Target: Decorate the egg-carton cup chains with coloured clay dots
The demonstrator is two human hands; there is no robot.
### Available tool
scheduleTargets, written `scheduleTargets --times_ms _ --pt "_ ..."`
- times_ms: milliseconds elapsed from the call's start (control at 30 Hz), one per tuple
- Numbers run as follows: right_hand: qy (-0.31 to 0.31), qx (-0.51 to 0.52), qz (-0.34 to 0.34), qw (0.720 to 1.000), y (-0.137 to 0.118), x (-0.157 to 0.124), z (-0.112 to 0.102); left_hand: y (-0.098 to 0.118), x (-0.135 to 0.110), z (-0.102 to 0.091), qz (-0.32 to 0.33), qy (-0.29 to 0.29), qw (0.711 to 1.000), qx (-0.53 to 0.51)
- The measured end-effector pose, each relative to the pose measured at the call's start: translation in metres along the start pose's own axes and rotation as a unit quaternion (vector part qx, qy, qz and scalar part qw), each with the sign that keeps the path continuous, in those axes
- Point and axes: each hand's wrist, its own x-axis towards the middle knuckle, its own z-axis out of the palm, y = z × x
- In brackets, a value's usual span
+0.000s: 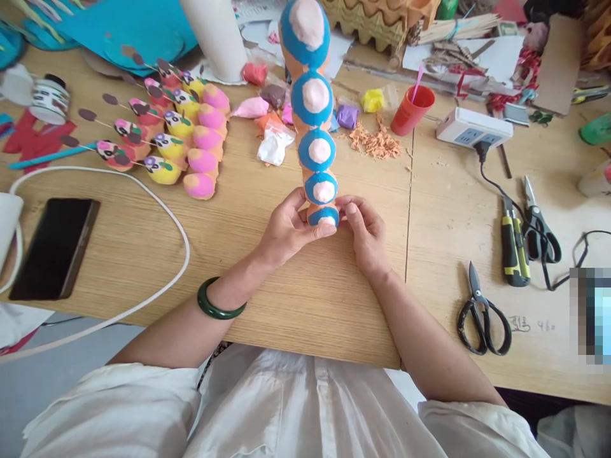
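An egg carton strip stands raised in front of me, its row of bumps coated in blue with a pale pink cap on each. My left hand grips its near end, thumb across the lowest bump and fingers behind. At the right edge of that same end, my right hand is closed, thumb against the curled index finger, with its fingertips at the strip. The strip partly hides the fingertips of both hands. A dark green bangle circles my left wrist.
Painted egg carton pieces in pink, yellow and red stand left. Behind lie clay packets, orange shreds and a red cup. Scissors, a yellow-black tool and a power strip are right; a phone and white cable left.
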Motion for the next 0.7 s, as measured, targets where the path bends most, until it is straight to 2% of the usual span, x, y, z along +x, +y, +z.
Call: scheduleTargets --times_ms 100,233,333,500,600,700 --pt "-0.060 0.034 0.010 0.998 0.001 0.001 0.000 0.000 0.000 -0.003 0.031 -0.012 0.999 0.021" --pt "-0.047 0.031 -0.024 0.998 0.005 0.001 0.000 -0.003 0.002 -0.007 0.031 -0.060 0.998 -0.014" --pt "-0.044 0.032 -0.032 0.998 0.006 0.000 0.000 -0.007 0.004 -0.008 0.025 -0.065 0.996 -0.058" --pt "-0.051 0.096 0.014 0.994 0.008 0.000 0.002 -0.004 0.005 -0.007 -0.023 -0.046 0.995 -0.088" --pt "-0.069 0.134 0.050 0.987 0.007 0.002 0.003 0.002 0.004 -0.006 -0.062 -0.067 0.990 -0.109" --pt "-0.073 0.158 0.071 0.982 0.005 0.003 0.003 0.004 0.003 -0.003 -0.073 -0.071 0.989 -0.107"
